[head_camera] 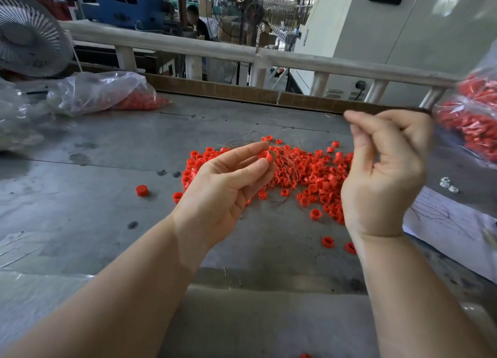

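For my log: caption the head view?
Left hand pinches a small red plastic cap over a pile of red caps on a grey metal table; right hand curled.

We count one red cap [265,155] held up, one heap of caps [320,180] too many to count, two bags with caps, the left bag [107,94] and the right bag [470,126], one fan [29,34] and two white nuts [445,182].

Bare table [88,174] left of cap pile [317,180].
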